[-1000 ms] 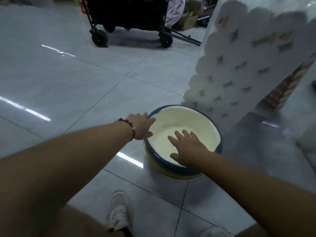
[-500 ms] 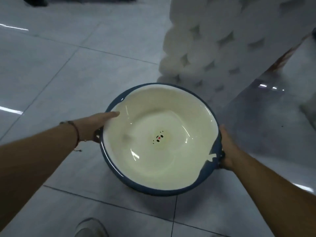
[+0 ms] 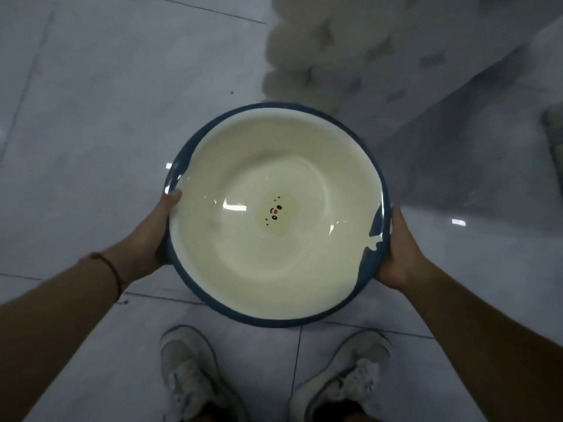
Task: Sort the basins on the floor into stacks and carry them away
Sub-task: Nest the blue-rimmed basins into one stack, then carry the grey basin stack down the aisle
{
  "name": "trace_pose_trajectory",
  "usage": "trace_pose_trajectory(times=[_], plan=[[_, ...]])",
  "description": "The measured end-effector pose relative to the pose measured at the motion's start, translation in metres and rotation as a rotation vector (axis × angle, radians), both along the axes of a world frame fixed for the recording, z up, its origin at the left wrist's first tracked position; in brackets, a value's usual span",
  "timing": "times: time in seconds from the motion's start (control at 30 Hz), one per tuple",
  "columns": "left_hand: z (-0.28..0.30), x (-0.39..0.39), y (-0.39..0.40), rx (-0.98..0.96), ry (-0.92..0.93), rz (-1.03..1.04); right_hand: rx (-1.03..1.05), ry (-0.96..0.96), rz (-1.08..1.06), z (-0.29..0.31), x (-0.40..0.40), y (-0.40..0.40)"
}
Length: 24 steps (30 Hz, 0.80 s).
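A basin (image 3: 274, 214), cream inside with a dark blue rim and outer wall, is being held in the middle of the frame, clear of the tiled floor (image 3: 91, 117) and above a pair of pale shoes (image 3: 189, 373) at the lower edge. It is being gripped at two opposite points of its rim. The left hand (image 3: 152, 239) is being wrapped round the left edge, its thumb laid over the lip onto the cream inside and its fingers hidden beneath. The right hand (image 3: 402, 248) is being closed on the right edge from outside, its fingers also out of sight under the wall.

Whether a single basin or a nested stack is being carried cannot be told, since only one interior is being shown. The surface is looking glossy, with bright reflections, so it is being judged slippery. It is holding its round shape in the grip, so it is being taken as stiff, and with nothing in it, probably fairly light. The rolled rim is being judged the best hold, taken at opposite sides so that the load is being kept level.

A pile of white rolls (image 3: 335, 41) is being seen blurred in the upper right of the frame.
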<state>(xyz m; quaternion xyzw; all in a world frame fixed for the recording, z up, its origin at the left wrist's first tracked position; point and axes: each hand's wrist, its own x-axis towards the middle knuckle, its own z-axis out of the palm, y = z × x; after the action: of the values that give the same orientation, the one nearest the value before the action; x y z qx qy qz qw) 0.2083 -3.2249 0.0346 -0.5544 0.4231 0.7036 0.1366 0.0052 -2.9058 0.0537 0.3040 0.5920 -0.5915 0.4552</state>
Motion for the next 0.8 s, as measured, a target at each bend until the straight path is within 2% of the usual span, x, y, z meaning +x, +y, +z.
trace_pose_trajectory(times=[0.03,0.13,0.23,0.3,0.4,0.5,0.63,0.8], plan=[[-0.002,0.015,0.012,0.019,-0.082,-0.022,0.018,-0.006,0.042,0.009,0.007,0.004],[0.01,0.043,0.044,-0.064,-0.288,-0.183,0.25,-0.061,0.176,0.024,0.032,0.019],[0.03,0.052,0.063,-0.328,-0.358,-0.427,0.447,0.024,0.524,0.049,0.058,0.027],[0.06,0.044,0.063,-0.49,-0.38,-0.601,0.478,0.063,0.586,0.078,0.066,0.029],[0.124,0.017,0.066,-0.623,-0.293,-0.938,0.513,0.152,0.556,0.146,0.073,0.042],[0.21,-0.026,0.083,-0.717,-0.199,-1.249,0.572,0.178,0.508,0.233,0.088,0.053],[0.328,-0.08,0.103,-0.865,0.092,-1.51,0.774,0.284,0.614,0.35,0.12,0.06],[0.477,-0.104,0.123,-1.112,0.47,-1.972,0.956,0.299,0.424,0.493,0.196,0.053]])
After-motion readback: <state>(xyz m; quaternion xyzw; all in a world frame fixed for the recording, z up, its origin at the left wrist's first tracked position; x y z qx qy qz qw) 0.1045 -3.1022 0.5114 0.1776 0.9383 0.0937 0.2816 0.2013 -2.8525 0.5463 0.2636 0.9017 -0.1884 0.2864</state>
